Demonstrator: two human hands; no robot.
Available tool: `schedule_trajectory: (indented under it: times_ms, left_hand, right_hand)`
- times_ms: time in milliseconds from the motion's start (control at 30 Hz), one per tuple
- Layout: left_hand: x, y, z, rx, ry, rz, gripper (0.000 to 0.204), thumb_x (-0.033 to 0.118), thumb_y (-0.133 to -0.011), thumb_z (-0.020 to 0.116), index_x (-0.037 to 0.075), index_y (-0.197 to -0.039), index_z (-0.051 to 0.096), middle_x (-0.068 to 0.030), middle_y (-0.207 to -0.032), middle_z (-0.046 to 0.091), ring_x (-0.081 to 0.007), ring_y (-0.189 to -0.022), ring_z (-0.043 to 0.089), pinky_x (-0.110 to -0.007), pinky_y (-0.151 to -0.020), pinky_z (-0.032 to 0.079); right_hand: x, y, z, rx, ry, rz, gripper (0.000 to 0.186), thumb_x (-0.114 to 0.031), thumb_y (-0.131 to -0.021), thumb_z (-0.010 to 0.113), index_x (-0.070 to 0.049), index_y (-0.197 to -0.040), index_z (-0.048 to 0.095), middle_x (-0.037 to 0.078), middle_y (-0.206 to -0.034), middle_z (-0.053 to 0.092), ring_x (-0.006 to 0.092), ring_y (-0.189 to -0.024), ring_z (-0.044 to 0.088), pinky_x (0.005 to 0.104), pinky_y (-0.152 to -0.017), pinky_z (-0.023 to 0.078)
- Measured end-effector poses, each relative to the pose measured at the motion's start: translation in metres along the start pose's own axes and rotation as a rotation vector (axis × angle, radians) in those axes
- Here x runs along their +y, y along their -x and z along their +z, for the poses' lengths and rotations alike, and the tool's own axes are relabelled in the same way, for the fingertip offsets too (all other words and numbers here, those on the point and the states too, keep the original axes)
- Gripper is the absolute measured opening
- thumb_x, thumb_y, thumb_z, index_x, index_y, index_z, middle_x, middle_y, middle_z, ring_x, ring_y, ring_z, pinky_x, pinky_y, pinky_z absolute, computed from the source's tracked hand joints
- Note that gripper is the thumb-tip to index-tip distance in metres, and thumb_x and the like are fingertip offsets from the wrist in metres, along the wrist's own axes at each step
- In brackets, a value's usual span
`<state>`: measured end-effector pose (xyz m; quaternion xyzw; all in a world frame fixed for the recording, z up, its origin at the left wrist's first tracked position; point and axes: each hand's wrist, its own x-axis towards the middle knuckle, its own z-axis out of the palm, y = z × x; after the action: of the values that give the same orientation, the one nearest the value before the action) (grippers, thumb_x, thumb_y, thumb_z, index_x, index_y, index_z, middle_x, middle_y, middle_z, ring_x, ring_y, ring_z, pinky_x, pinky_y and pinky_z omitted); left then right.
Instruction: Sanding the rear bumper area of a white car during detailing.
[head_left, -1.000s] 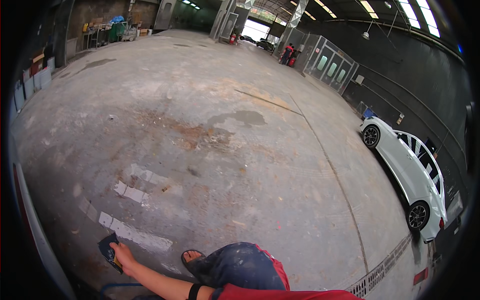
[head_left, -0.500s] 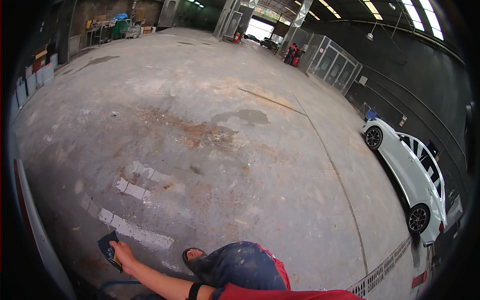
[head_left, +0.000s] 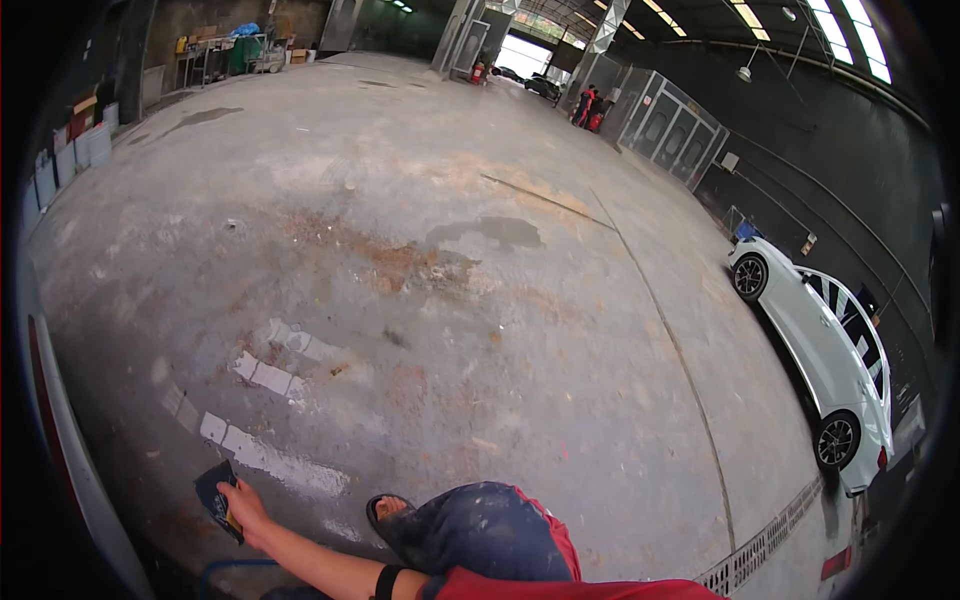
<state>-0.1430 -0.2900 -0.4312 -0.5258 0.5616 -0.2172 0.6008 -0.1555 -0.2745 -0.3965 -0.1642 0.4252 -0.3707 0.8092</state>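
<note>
My left hand [head_left: 243,510] grips a dark, flat sheet or pad [head_left: 212,492] with a patch of yellow on it, low at the left. The forearm, with a black band round it, comes in from the bottom. To its right my bent leg [head_left: 483,530] in dark, dusty trousers shows, with a foot in a black sandal [head_left: 387,508]. My right hand is not in view.
A pale curved panel [head_left: 75,455] runs along the left edge. Concrete floor [head_left: 520,380] stretches ahead to booths. A white car [head_left: 825,365] stands right beside a drain grate [head_left: 765,543]. A person in red [head_left: 583,105] is far off. Containers [head_left: 68,160] line the left wall.
The view has shifted slightly, so the background sits a little higher and further right. My left hand and the pad it holds stay in almost the same place.
</note>
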Motion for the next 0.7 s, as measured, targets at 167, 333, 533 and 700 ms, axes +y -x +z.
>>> schedule_trajectory:
  times_ms: [167,333,533,700]
  left_hand:
    - [-0.001,0.002,0.005,-0.003,0.0,-0.017,0.043,0.01,-0.101,0.064,0.014,-0.143,0.063,-0.0007,-0.138,0.065,-0.0179,-0.13,0.059,-0.046,-0.105,0.044]
    - [-0.002,0.005,0.016,-0.015,-0.012,-0.049,0.043,0.009,-0.1,0.064,0.014,-0.143,0.063,-0.0009,-0.139,0.065,-0.0179,-0.13,0.059,-0.046,-0.105,0.044]
    - [0.003,0.008,0.032,-0.038,-0.023,-0.053,0.037,0.01,-0.101,0.064,0.011,-0.138,0.063,-0.0038,-0.133,0.065,-0.0209,-0.124,0.06,-0.047,-0.101,0.045]
    - [0.003,0.011,0.041,-0.018,-0.002,-0.051,0.028,0.01,-0.103,0.062,0.007,-0.13,0.065,-0.0086,-0.124,0.066,-0.0259,-0.114,0.062,-0.048,-0.093,0.047]
  right_hand:
    - [-0.004,0.003,0.004,-0.068,-0.063,-0.007,0.025,-0.025,-0.103,0.064,-0.005,-0.117,0.069,0.002,-0.1,0.074,0.012,-0.083,0.068,0.0298,-0.077,0.052]
    - [-0.008,0.007,0.015,-0.078,-0.043,-0.019,0.025,-0.024,-0.104,0.063,-0.005,-0.118,0.068,0.003,-0.101,0.074,0.0118,-0.084,0.068,0.03,-0.077,0.052]
    - [0.006,0.006,0.018,-0.061,-0.015,0.038,0.03,-0.025,-0.104,0.063,-0.004,-0.124,0.067,0.004,-0.102,0.073,0.0127,-0.084,0.067,0.0307,-0.077,0.052]
    - [0.018,-0.002,0.02,-0.035,0.018,0.08,0.044,-0.027,-0.102,0.063,-0.002,-0.139,0.063,0.005,-0.105,0.072,0.0131,-0.088,0.067,0.0325,-0.076,0.054]
